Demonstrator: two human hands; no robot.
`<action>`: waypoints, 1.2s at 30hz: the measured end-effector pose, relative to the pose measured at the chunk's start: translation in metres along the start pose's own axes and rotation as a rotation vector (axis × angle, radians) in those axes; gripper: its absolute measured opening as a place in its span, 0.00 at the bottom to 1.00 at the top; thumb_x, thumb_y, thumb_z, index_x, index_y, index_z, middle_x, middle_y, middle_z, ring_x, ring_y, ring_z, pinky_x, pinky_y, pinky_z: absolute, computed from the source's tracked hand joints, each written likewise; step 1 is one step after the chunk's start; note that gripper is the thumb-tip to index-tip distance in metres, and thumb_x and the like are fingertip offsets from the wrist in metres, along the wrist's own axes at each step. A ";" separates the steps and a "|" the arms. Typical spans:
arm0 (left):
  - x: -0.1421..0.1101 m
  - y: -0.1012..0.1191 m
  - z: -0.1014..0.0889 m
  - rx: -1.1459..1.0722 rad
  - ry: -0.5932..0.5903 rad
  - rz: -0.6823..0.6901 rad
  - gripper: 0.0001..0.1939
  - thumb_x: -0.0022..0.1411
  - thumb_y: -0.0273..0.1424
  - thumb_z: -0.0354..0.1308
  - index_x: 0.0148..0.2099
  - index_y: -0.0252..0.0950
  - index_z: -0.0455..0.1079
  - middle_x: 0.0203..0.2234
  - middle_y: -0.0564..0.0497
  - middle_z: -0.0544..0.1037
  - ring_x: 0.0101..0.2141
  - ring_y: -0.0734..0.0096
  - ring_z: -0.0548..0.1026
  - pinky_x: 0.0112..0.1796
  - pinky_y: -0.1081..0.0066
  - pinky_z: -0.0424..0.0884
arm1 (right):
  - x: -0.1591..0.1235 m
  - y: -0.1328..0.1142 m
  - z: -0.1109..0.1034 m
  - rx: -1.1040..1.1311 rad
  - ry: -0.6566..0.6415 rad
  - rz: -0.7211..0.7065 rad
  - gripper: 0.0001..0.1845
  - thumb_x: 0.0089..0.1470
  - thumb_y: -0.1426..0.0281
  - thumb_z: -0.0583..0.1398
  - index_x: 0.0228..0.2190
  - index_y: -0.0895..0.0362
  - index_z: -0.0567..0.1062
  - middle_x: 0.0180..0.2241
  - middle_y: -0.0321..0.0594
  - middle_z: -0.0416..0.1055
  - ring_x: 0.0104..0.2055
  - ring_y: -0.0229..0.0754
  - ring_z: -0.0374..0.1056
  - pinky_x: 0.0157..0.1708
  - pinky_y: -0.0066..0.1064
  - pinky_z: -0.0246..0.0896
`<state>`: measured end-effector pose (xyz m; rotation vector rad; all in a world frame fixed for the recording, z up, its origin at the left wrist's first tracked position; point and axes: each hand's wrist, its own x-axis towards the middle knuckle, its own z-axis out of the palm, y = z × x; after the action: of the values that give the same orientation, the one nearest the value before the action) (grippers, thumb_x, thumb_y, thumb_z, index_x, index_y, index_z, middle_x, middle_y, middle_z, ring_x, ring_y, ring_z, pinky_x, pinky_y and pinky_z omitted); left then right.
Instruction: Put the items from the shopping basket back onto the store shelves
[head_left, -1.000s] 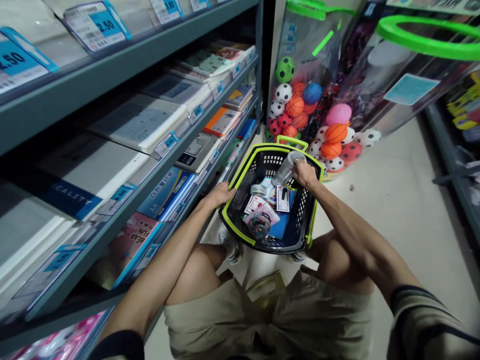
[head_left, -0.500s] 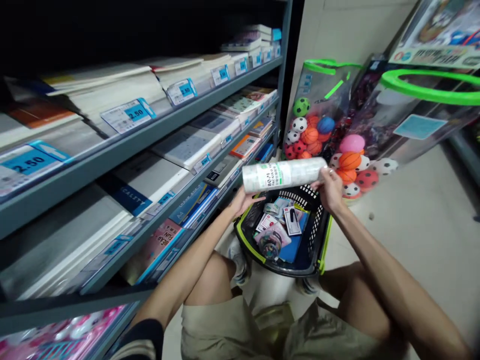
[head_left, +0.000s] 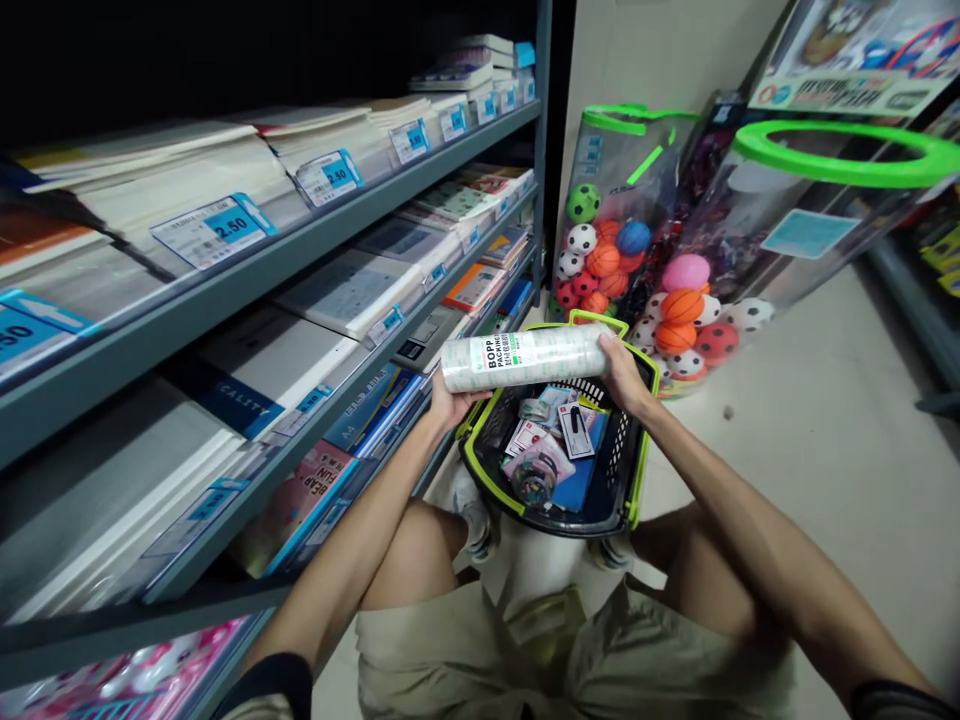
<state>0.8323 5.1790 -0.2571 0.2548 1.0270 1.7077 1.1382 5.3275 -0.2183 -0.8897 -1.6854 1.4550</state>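
Observation:
A long pack of clear packing tape rolls (head_left: 551,358), labelled BOPP PACKING, lies almost level between my hands, above the shopping basket. My left hand (head_left: 452,403) supports its left end from below, thumb side at the end and fingers reaching underneath. Closed round the right end is my right hand (head_left: 621,372). Below, the black basket with lime trim (head_left: 517,508) stands on the floor between my feet. In it lie a tape roll (head_left: 535,409), a white card with a black item (head_left: 576,430), a blue flat item (head_left: 583,480) and a round clear container (head_left: 534,482).
Grey shelves (head_left: 330,228) with notebooks and blue price tags run along my left. Ahead stand two clear bins with green rims, holding small balls (head_left: 679,305). A boxed toy (head_left: 847,70) is at the back right. Pale floor (head_left: 810,430) lies right.
The view has shifted slightly, so shelves and bins appear further left. The tape pack, still in both hands, has moved a little left relative to the basket, and its label is sharper.

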 end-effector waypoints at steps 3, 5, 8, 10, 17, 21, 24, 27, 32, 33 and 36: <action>-0.005 0.004 0.002 0.172 -0.052 0.072 0.34 0.76 0.51 0.40 0.67 0.37 0.72 0.50 0.43 0.88 0.46 0.52 0.86 0.45 0.54 0.86 | 0.002 -0.003 0.004 0.070 0.081 0.046 0.41 0.63 0.33 0.57 0.62 0.50 0.71 0.56 0.43 0.79 0.52 0.51 0.80 0.45 0.41 0.83; -0.007 0.006 0.003 0.227 -0.056 0.093 0.39 0.74 0.57 0.39 0.71 0.37 0.70 0.55 0.42 0.86 0.54 0.48 0.84 0.50 0.50 0.85 | 0.002 -0.005 0.003 0.108 0.094 0.100 0.40 0.64 0.33 0.57 0.58 0.51 0.73 0.51 0.43 0.81 0.48 0.49 0.80 0.42 0.39 0.82; -0.008 0.005 0.001 0.245 -0.081 0.093 0.45 0.71 0.64 0.40 0.74 0.38 0.66 0.60 0.40 0.83 0.59 0.46 0.82 0.53 0.48 0.84 | -0.001 -0.006 0.000 0.178 0.016 0.229 0.42 0.66 0.31 0.51 0.55 0.54 0.75 0.45 0.45 0.83 0.44 0.49 0.81 0.40 0.40 0.82; -0.006 0.003 -0.002 0.256 -0.094 0.093 0.42 0.71 0.61 0.47 0.75 0.39 0.64 0.63 0.40 0.82 0.60 0.48 0.81 0.54 0.49 0.84 | -0.003 -0.005 -0.003 0.177 -0.060 0.301 0.44 0.68 0.31 0.47 0.55 0.55 0.75 0.43 0.46 0.83 0.42 0.49 0.81 0.40 0.41 0.82; -0.001 -0.004 -0.013 0.253 -0.119 0.061 0.37 0.73 0.58 0.54 0.74 0.43 0.64 0.63 0.42 0.80 0.55 0.55 0.81 0.49 0.58 0.85 | -0.005 0.003 -0.015 0.099 -0.028 0.333 0.39 0.65 0.34 0.56 0.51 0.56 0.76 0.38 0.43 0.82 0.24 0.40 0.71 0.22 0.29 0.73; -0.006 0.007 -0.010 0.198 -0.087 0.125 0.35 0.73 0.61 0.51 0.66 0.40 0.70 0.57 0.41 0.81 0.48 0.59 0.82 0.45 0.61 0.84 | -0.012 0.000 -0.018 0.091 -0.211 0.449 0.42 0.68 0.33 0.48 0.53 0.55 0.76 0.40 0.45 0.83 0.29 0.44 0.77 0.26 0.33 0.76; -0.013 0.015 -0.004 0.097 -0.089 0.183 0.33 0.74 0.60 0.51 0.58 0.37 0.74 0.57 0.40 0.81 0.55 0.58 0.80 0.53 0.61 0.82 | -0.023 0.001 -0.011 0.220 -0.470 0.530 0.38 0.69 0.37 0.51 0.57 0.55 0.75 0.47 0.48 0.83 0.42 0.48 0.82 0.44 0.39 0.81; -0.018 0.012 -0.001 0.086 -0.137 0.192 0.32 0.70 0.59 0.60 0.62 0.41 0.74 0.64 0.43 0.78 0.65 0.56 0.75 0.62 0.58 0.77 | -0.036 0.009 0.007 0.168 -0.561 0.457 0.36 0.63 0.42 0.65 0.59 0.54 0.72 0.52 0.49 0.82 0.51 0.51 0.82 0.58 0.44 0.77; -0.033 -0.011 0.002 0.233 -0.197 0.057 0.41 0.56 0.61 0.74 0.65 0.47 0.74 0.63 0.43 0.81 0.63 0.43 0.78 0.66 0.46 0.74 | -0.054 0.022 0.048 -0.204 -0.651 0.205 0.54 0.44 0.50 0.80 0.65 0.51 0.66 0.60 0.51 0.77 0.62 0.62 0.75 0.67 0.55 0.72; -0.038 -0.016 0.005 0.248 -0.213 0.091 0.43 0.55 0.59 0.76 0.66 0.46 0.74 0.63 0.43 0.81 0.63 0.43 0.78 0.67 0.46 0.73 | -0.057 0.021 0.056 -0.223 -0.680 0.177 0.55 0.44 0.50 0.80 0.66 0.51 0.66 0.63 0.51 0.76 0.65 0.63 0.73 0.69 0.56 0.69; -0.055 -0.029 0.020 0.255 -0.297 0.240 0.45 0.54 0.56 0.78 0.67 0.41 0.75 0.62 0.38 0.82 0.63 0.43 0.78 0.67 0.47 0.72 | -0.066 0.014 0.077 -0.153 -0.708 0.118 0.53 0.49 0.48 0.77 0.68 0.49 0.66 0.69 0.50 0.71 0.71 0.64 0.68 0.75 0.58 0.62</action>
<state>0.8857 5.1434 -0.2493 0.8000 1.0189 1.6829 1.1043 5.2346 -0.2451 -0.5831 -2.3076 1.8812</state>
